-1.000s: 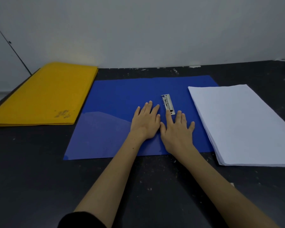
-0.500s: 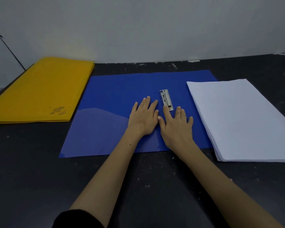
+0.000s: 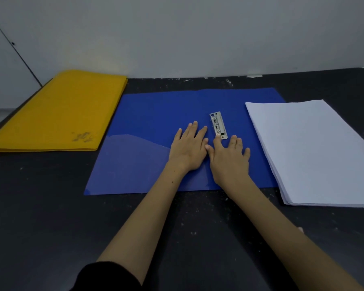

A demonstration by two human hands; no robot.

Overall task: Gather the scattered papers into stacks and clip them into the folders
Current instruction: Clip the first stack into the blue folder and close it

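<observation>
A blue folder (image 3: pixel 156 114) lies open and flat on the dark table. Its metal clip (image 3: pixel 218 124) sits on the right half, near the fold. My left hand (image 3: pixel 189 149) presses flat on the folder just left of the clip, fingers straight. Beside it, my right hand (image 3: pixel 229 158) lies flat too, its index fingertip touching the clip's near end. The thumbs of both hands meet. A neat stack of white papers (image 3: pixel 315 152) rests to the right, overlapping the folder's right edge.
A pile of yellow folders (image 3: pixel 57 112) lies closed at the back left. The dark table (image 3: pixel 51 227) runs to a pale wall (image 3: pixel 177 34) behind. A clear inner pocket (image 3: pixel 130 160) covers the blue folder's near left part.
Both hands stay pressed on the folder beside the clip with barely any shift. The view has tilted slightly, so everything sits a little higher or lower in frame.
</observation>
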